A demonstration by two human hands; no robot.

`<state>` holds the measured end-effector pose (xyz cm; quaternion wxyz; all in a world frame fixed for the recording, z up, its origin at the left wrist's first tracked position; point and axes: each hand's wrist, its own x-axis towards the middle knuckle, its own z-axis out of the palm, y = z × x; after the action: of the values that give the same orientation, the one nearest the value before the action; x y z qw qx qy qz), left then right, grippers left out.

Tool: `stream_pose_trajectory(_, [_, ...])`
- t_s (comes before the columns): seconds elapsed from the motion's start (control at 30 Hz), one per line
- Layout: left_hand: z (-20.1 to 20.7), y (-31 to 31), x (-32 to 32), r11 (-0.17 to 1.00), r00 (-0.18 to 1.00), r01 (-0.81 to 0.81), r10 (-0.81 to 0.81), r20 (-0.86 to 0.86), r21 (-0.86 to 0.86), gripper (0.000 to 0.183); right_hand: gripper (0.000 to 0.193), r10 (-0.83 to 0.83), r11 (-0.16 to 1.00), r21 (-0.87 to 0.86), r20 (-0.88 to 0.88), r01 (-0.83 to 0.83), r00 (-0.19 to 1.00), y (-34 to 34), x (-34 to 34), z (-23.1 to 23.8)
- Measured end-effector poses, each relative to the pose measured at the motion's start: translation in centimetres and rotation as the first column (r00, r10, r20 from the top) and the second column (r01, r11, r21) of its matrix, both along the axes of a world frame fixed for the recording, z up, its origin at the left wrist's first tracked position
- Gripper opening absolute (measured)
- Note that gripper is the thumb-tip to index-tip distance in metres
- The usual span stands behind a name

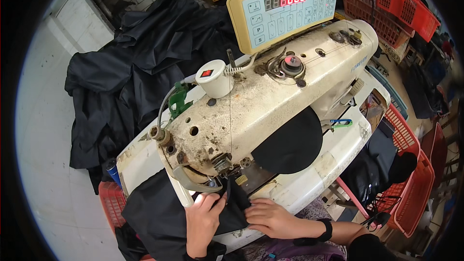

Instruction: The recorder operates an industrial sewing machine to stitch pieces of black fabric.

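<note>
A worn white sewing machine (270, 116) stands before me, with its needle area (223, 166) low at the left end of the arm. Dark cloth, a black fabric piece (154, 212), spreads over the machine bed under the needle. My left hand (202, 222) is closed on this fabric right beside the needle, its fingertips partly hidden by the machine head. At the right edge of the same fabric, my right hand (270, 219) grips the cloth, fingers bent over it. A rounded black fabric panel (292, 142) lies under the machine arm.
A control panel (285, 14) with lit red digits sits behind the arm. Black cloth (145, 67) is heaped at the back left. Red baskets (411, 198) stand at the right, and another red basket (112, 203) at the left. A blue spool (112, 170) is near the bed's left edge.
</note>
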<state>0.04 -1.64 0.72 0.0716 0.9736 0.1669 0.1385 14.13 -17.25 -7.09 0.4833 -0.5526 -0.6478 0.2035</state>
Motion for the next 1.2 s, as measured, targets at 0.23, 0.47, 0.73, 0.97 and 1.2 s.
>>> stream_pose_trajectory(0.23, [0.7,-0.2,0.6,0.998,0.997,0.055,-0.057,-0.057,-0.044,0.033,0.012,-0.036,0.999,0.042,0.138,0.030,0.990,0.3,0.4,-0.1])
stream_pose_trajectory(0.47, [0.1,1.0,0.5,0.967,0.993,-0.043,0.013,-0.120,-0.253,0.037,0.007,-0.048,0.998,0.032,0.063,0.046,0.997,1.3,0.6,-0.3])
stream_pose_trajectory(0.73, [-1.4,0.9,1.0,0.920,0.986,-0.167,0.162,-0.044,-0.354,0.039,0.011,-0.104,0.994,-0.017,0.139,0.107,0.985,2.3,0.9,-0.1])
stream_pose_trajectory(0.97, [-2.1,-0.1,2.8,0.960,0.970,-0.217,0.232,0.067,-0.176,0.026,0.013,-0.112,0.993,-0.024,0.149,0.117,0.982,3.6,1.0,0.1])
stream_pose_trajectory(1.2, [-4.2,0.0,3.7,0.962,0.937,-0.247,0.268,0.224,-0.118,0.016,0.016,-0.158,0.986,-0.033,0.134,0.164,0.978,4.3,1.3,0.3])
